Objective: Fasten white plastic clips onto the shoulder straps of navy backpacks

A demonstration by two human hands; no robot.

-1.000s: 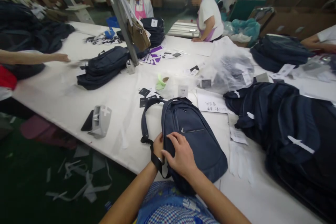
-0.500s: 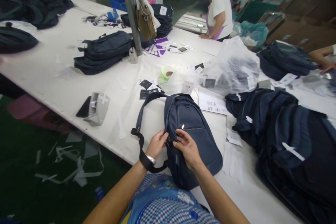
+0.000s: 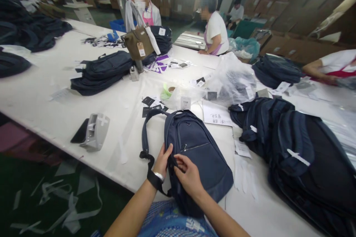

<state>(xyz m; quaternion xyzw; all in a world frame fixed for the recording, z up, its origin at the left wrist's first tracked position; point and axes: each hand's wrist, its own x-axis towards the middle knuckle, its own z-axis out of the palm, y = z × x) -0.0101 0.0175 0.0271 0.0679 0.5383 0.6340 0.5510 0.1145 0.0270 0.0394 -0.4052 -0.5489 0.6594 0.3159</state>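
Observation:
A navy backpack (image 3: 207, 163) lies on the white table close in front of me, its front pocket zip facing up and its top pointing away. My left hand (image 3: 161, 163) grips the bag's left side edge, thumb on top. Just right of it, my right hand (image 3: 187, 174) pinches the fabric along the same side, fingers curled; the exact spot under the fingertips is partly hidden. A dark shoulder strap (image 3: 145, 133) loops out to the left of the bag and runs down by my left wrist.
Several navy backpacks (image 3: 292, 144) are heaped at right. Behind are a plastic-wrapped bundle (image 3: 229, 79), tags (image 3: 150, 111) and a green tape roll (image 3: 168, 90). A tape dispenser (image 3: 96, 131) stands left, near the table edge. A post holds a brown bag (image 3: 139, 42). Co-workers stand across the table.
My view has tilted up, showing more of the room. Both hands remain on the bag's left side; my right hand has shifted off the front pocket zip toward the side edge.

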